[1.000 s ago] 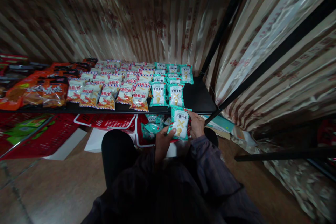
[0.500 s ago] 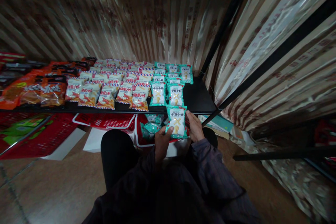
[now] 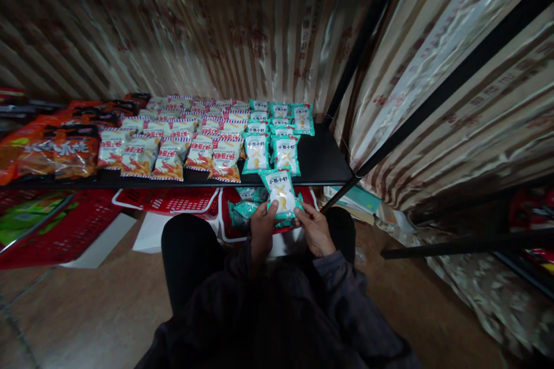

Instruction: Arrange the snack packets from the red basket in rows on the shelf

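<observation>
Between my two hands is a teal and white snack bag (image 3: 280, 189), tilted slightly, just in front of the shelf edge. My left hand (image 3: 262, 228) grips its lower left corner with the thumb on top. At the lower right corner, my right hand (image 3: 315, 228) pinches the bag between thumb and fingers. Matching teal bags stand in two columns on the black shelf (image 3: 322, 161) right behind it, the closest being a front teal bag (image 3: 286, 155). Below the held bag, a red basket (image 3: 225, 222) contains more teal bags (image 3: 242, 213), partly covered by my hands.
White and red snack bags (image 3: 171, 158) fill the shelf's middle, with orange bags (image 3: 75, 150) farther left. Under the shelf are another red basket (image 3: 203, 202) and green packets (image 3: 32, 219). Black frame bars (image 3: 415, 121) cross at the right before a striped curtain (image 3: 489, 127).
The held bag has moved a little left and tilted. My right hand has slid from its right side down to the lower right corner. My left hand keeps its grip.
</observation>
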`<control>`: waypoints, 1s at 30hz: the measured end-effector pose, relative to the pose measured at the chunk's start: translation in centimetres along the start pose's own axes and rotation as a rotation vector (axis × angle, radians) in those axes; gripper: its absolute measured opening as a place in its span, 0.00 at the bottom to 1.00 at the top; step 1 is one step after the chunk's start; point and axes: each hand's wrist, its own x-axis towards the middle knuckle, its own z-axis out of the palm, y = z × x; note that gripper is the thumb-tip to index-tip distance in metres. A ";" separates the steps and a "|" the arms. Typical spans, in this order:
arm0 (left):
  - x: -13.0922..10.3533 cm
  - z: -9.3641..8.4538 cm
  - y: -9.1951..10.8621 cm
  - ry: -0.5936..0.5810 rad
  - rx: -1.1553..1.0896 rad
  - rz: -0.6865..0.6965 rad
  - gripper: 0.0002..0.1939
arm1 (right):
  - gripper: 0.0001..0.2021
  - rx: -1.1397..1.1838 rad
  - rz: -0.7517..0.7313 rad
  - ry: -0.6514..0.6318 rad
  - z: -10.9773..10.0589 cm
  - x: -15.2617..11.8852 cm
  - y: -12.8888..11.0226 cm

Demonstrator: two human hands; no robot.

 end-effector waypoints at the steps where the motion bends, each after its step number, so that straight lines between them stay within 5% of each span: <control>1: -0.1 0.1 0.1 -0.011 0.003 -0.007 0.21 | 0.22 0.002 -0.008 0.010 0.0 0.0 0.0; 11: 0.1 0.0 1.1 -0.014 0.025 0.029 0.23 | 0.23 -0.009 -0.037 0.098 -0.4 -0.6 0.3; 17: 0.8 0.4 1.8 -0.113 0.039 0.070 0.23 | 0.23 -0.017 -0.071 0.123 -0.5 -0.8 0.2; 30: 0.3 0.9 2.5 -0.080 0.056 0.036 0.21 | 0.21 -0.055 -0.098 0.070 -0.6 -1.1 0.1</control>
